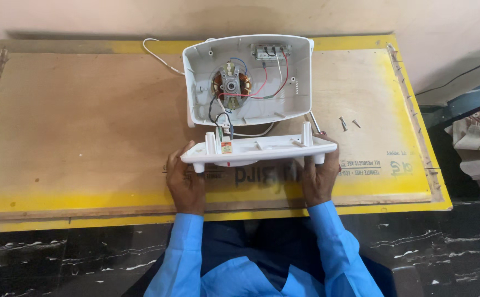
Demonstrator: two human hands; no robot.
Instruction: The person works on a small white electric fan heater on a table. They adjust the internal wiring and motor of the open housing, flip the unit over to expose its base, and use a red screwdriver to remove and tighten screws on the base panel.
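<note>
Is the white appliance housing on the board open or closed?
Open. The white housing shows its motor and wires, and both hands hold the base cover apart from it.

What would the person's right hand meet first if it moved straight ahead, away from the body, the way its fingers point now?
The right hand grips the white base plate. Straight ahead it would probably meet the near edge of the open white housing first; the two loose screws lie further right. Depth is uncertain.

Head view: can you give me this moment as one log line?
left hand: holds cover | right hand: holds cover | housing: open, motor exposed | screws: on board
</note>
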